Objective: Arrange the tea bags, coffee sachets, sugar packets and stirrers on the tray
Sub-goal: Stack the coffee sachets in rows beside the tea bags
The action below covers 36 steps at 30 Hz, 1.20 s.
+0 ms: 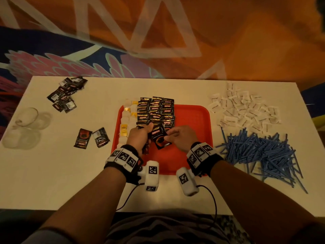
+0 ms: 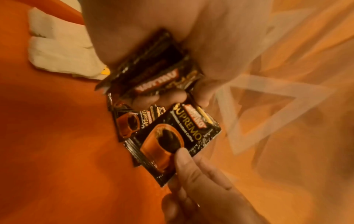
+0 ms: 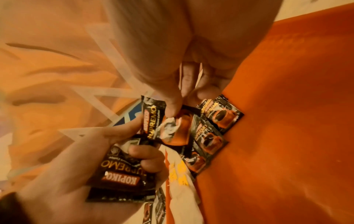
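Observation:
A red tray (image 1: 193,120) lies in the middle of the white table. Tea bags (image 1: 126,118) line its left side, and rows of black coffee sachets (image 1: 156,111) fill the strip beside them. My left hand (image 1: 147,131) grips a small stack of coffee sachets (image 2: 153,72) over the tray's near left part. My right hand (image 1: 168,136) pinches a single coffee sachet (image 2: 178,136) by its lower edge, between thumb (image 3: 170,103) and fingers, right beside the stack. White sugar packets (image 1: 246,110) and blue stirrers (image 1: 260,152) lie in heaps on the table to the right.
More coffee sachets (image 1: 65,94) lie scattered at the far left, and two others (image 1: 91,138) sit just left of the tray. Clear glass cups (image 1: 26,127) stand at the left edge. The right half of the tray is bare red.

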{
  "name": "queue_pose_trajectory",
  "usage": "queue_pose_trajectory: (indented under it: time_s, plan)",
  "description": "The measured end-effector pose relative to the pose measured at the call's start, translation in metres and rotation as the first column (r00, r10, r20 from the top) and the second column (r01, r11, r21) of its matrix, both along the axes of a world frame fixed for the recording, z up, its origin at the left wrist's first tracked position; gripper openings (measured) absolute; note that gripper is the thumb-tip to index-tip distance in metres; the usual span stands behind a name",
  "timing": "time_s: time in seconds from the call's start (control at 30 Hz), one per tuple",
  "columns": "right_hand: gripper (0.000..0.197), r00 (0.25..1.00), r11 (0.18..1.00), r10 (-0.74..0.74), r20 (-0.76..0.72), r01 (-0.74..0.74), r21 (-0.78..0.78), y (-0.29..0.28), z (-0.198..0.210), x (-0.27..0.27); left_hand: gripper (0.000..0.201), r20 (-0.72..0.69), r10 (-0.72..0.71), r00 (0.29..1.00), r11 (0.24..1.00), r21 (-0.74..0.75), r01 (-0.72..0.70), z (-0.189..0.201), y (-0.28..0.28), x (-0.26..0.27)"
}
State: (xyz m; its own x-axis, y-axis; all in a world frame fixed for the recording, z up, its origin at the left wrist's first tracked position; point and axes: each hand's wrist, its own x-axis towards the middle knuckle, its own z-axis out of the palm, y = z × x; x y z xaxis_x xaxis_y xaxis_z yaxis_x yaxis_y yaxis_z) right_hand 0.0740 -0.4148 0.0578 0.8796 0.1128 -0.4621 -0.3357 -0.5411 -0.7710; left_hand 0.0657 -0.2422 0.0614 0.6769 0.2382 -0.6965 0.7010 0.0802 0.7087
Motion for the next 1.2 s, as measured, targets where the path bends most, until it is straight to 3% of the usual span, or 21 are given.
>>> queue_pose_trajectory:
  time_s: [0.1, 0.27, 0.43, 1.03, 1.2]
  plan:
    - [0.021, 1.0, 0.993, -0.022, -0.021, 0.02, -0.12, -0.008, -0.016, 0.004, 0.032, 0.017, 0.042, 0.999, 0.997, 0.061, -0.043, -0.009, 0.002, -0.004]
    - [0.021, 0.998, 0.954, -0.043, -0.047, 0.027, -0.298, -0.021, -0.037, 0.017, 0.013, -0.071, 0.091, 0.993, 0.98, -0.171, -0.102, -0.017, 0.014, -0.01]
    - [0.022, 0.987, 0.958, -0.109, -0.114, 0.074, -0.276, -0.02, -0.049, 0.029, 0.021, -0.067, 0.132, 0.989, 0.964, -0.224, -0.143, -0.026, 0.021, -0.016]
    - [0.016, 0.97, 0.961, -0.159, -0.181, 0.11, -0.252, -0.006, -0.066, 0.038, 0.009, -0.09, 0.165, 0.982, 0.933, -0.31, -0.185, -0.031, 0.029, -0.027]
    - [0.017, 0.966, 0.958, -0.183, -0.181, 0.134, -0.253, -0.008, -0.064, 0.036, 0.021, -0.105, 0.21, 0.972, 0.883, -0.407, -0.234, -0.026, 0.028, -0.027]
